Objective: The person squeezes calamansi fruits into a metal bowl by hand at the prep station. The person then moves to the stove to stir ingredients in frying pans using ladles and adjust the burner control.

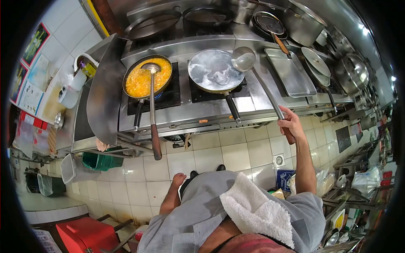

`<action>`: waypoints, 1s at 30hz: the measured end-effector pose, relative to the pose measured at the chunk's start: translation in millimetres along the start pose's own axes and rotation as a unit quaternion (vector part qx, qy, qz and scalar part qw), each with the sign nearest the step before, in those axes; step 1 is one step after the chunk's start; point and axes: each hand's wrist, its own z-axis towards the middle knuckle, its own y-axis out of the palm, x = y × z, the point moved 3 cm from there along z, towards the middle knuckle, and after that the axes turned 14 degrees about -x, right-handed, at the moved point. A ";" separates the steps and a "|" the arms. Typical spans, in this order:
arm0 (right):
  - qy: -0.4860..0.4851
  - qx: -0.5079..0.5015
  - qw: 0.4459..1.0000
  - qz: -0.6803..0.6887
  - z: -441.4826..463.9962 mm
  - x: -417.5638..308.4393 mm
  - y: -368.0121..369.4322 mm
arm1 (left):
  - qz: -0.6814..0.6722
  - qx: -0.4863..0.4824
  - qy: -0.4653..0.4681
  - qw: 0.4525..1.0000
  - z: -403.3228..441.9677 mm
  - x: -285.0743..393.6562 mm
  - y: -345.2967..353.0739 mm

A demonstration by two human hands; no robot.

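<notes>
My right hand (290, 122) is wrapped round the handle of a long steel ladle (267, 93). The ladle's bowl hangs at the right rim of a frying pan (231, 107) that holds bubbling, whitish cloudy liquid. My left hand (179, 179) hangs low in front of my body, away from the stove, its fingers curled in with nothing visible in them. On the left burner sits a second frying pan (139, 114) with an orange-yellow, chunky mixture over a blue flame. Another ladle (153, 109) rests in it, its wooden-ended handle sticking out past the stove's front edge.
Two dark pans (154, 26) stand on the back burners. Right of the burners lie a metal tray (291, 76), a wood-handled strainer (276, 40) and a large pot (301, 23). A steel side panel (102, 90) borders the stove's left. A green bin (101, 160) is below.
</notes>
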 end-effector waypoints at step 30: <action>0.052 -0.073 0.993 0.082 4.6 -19.9 52.2 | -0.069 0.043 -0.018 0.997 -19.7 -10.7 -2.9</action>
